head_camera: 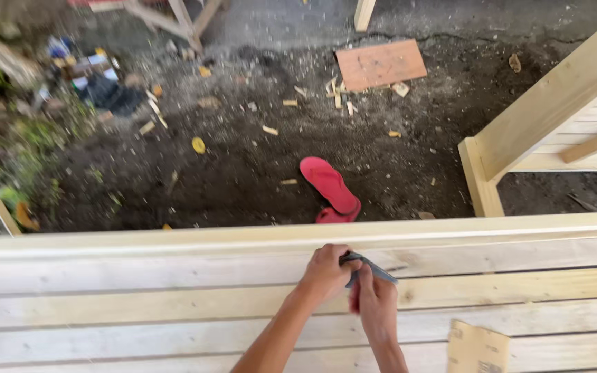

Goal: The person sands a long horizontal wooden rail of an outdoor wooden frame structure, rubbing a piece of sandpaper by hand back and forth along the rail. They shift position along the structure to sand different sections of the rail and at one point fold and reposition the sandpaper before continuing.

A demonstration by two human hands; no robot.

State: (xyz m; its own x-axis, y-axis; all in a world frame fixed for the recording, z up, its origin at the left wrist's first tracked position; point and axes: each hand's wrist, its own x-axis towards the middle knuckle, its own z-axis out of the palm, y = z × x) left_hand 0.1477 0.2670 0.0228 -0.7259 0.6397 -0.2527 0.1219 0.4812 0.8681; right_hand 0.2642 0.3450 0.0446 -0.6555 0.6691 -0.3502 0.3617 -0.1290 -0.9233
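While both hands press a folded dark sandpaper piece [371, 269] against the pale plank [139, 269], left hand [326, 275] and right hand [376, 304] pinched on it, sanding looks underway; next stroke needs steady pressure along the grain

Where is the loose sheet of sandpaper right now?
In the head view, the tan sandpaper sheet lies flat on the pale wooden planks at the lower right, just right of the right hand, untouched.
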